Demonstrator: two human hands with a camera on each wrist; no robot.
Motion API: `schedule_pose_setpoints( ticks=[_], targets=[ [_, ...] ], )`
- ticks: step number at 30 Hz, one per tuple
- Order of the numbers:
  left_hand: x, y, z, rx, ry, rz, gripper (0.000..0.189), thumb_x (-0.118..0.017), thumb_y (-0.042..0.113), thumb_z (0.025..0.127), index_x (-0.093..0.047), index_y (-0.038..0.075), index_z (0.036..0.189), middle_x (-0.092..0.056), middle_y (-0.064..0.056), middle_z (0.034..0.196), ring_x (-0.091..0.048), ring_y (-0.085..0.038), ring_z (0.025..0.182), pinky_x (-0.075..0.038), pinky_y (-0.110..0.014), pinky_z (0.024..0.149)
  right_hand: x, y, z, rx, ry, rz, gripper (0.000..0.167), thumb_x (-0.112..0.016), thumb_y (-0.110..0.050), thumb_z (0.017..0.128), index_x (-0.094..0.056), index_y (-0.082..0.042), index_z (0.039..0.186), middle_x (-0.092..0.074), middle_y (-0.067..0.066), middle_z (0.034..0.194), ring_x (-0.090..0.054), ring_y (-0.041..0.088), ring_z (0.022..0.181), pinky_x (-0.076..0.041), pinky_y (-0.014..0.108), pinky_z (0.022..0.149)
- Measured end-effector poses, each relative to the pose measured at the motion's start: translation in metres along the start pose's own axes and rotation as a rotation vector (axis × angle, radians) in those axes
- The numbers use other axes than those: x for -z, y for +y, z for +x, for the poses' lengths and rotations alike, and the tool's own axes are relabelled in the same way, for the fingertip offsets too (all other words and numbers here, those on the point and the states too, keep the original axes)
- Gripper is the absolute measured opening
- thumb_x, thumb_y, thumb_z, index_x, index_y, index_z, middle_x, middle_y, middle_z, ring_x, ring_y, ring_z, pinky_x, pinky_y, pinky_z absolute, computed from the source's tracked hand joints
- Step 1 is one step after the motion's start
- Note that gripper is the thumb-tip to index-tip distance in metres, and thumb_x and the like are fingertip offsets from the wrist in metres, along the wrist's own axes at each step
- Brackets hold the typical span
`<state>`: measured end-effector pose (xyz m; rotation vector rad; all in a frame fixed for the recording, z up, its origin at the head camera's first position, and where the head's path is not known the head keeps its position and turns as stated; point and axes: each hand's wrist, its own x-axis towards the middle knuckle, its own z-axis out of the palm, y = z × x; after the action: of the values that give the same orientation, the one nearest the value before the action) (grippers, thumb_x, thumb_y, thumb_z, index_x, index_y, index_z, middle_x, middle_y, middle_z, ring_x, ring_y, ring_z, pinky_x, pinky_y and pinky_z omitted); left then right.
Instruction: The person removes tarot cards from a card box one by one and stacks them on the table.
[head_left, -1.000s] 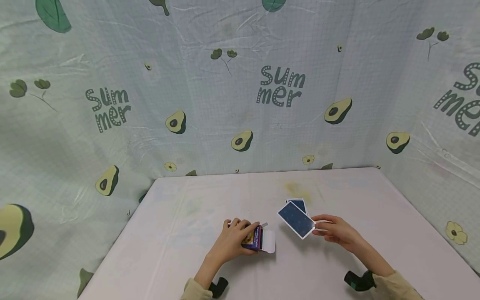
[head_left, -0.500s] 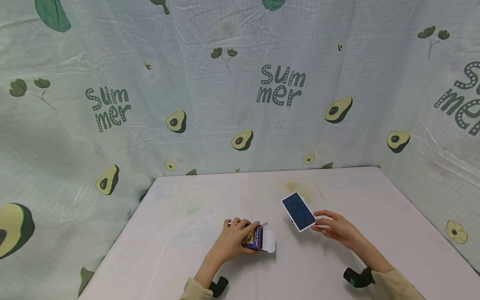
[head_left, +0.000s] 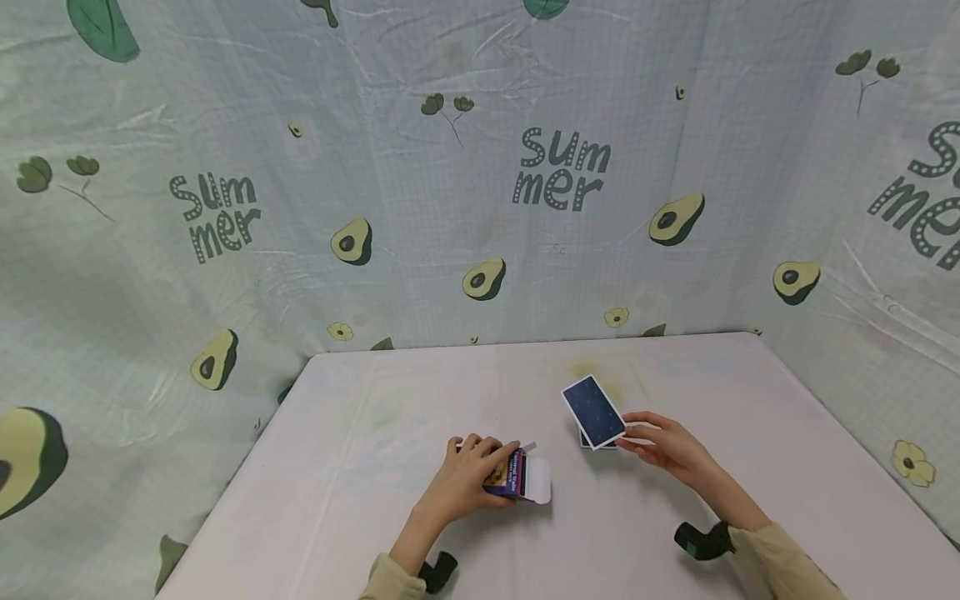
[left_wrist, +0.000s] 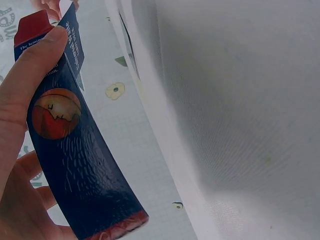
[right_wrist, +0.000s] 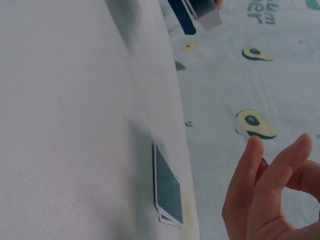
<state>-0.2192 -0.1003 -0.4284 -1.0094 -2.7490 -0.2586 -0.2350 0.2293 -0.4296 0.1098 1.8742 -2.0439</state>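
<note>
On the left, my left hand (head_left: 467, 477) grips a dark blue and purple tarot card box (head_left: 504, 480), its white end flap (head_left: 537, 482) hanging open toward the right. A round face picture shows on the box's side (left_wrist: 90, 165) in the left wrist view, with the thumb pressed near the red end. My right hand (head_left: 670, 448) pinches a tarot card (head_left: 592, 410) by its lower right edge; its back is dark blue with a white border. That card is tilted above a small pile of similar cards (right_wrist: 169, 192), slightly askew on the table, which it mostly covers in the head view.
A white cloth covers the table (head_left: 375, 500). Behind and beside it hangs a pale curtain (head_left: 420, 183) printed with avocados and lettering. Black wrist cameras sit at both wrists, the right one (head_left: 702, 542) close over the cloth.
The card in the right hand has swung upward and away from me, over the pile. The right hand and forearm have shifted slightly up and left. The left hand and box stay put.
</note>
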Motion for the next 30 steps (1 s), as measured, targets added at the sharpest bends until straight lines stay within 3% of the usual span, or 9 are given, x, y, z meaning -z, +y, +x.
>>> schedule_pose_setpoints(
  ticks=[4, 11, 20, 30],
  targets=[
    [0.0, 0.0, 0.0, -0.002, 0.003, 0.002, 0.072, -0.072, 0.05, 0.064, -0.047, 0.026, 0.128, -0.056, 0.003, 0.109, -0.046, -0.015, 0.094, -0.034, -0.047, 0.086, -0.001, 0.0, 0.004, 0.004, 0.017, 0.01, 0.026, -0.051, -0.017, 0.089, -0.051, -0.008, 0.114, -0.061, -0.005, 0.087, -0.065, 0.006, 0.08, -0.048, 0.012, 0.062],
    [0.0, 0.0, 0.0, -0.003, -0.005, -0.016, 0.072, -0.072, 0.049, 0.065, -0.046, 0.025, 0.128, -0.056, 0.003, 0.11, -0.046, -0.015, 0.095, -0.034, -0.047, 0.087, -0.002, 0.001, 0.011, -0.015, 0.06, -0.009, 0.04, -0.05, -0.016, 0.09, -0.041, 0.002, 0.125, -0.061, -0.005, 0.087, -0.065, 0.006, 0.08, -0.048, 0.012, 0.061],
    [-0.001, 0.0, 0.0, -0.01, 0.003, 0.005, 0.073, -0.072, 0.05, 0.065, -0.046, 0.027, 0.128, -0.056, 0.004, 0.109, -0.046, -0.014, 0.094, -0.034, -0.047, 0.086, -0.004, 0.007, 0.019, -0.08, 0.138, -0.04, 0.048, -0.053, -0.017, 0.089, -0.036, 0.005, 0.128, -0.064, 0.0, 0.087, -0.065, 0.007, 0.074, -0.047, 0.014, 0.058],
    [-0.002, 0.0, 0.0, -0.014, 0.013, 0.015, 0.073, -0.072, 0.05, 0.065, -0.045, 0.027, 0.129, -0.056, 0.005, 0.109, -0.046, -0.013, 0.093, -0.034, -0.046, 0.086, 0.0, 0.013, 0.022, -0.088, 0.128, 0.009, 0.037, -0.054, -0.011, 0.088, -0.045, 0.004, 0.12, -0.062, -0.004, 0.08, -0.066, 0.009, 0.072, -0.048, 0.015, 0.058]
  ],
)
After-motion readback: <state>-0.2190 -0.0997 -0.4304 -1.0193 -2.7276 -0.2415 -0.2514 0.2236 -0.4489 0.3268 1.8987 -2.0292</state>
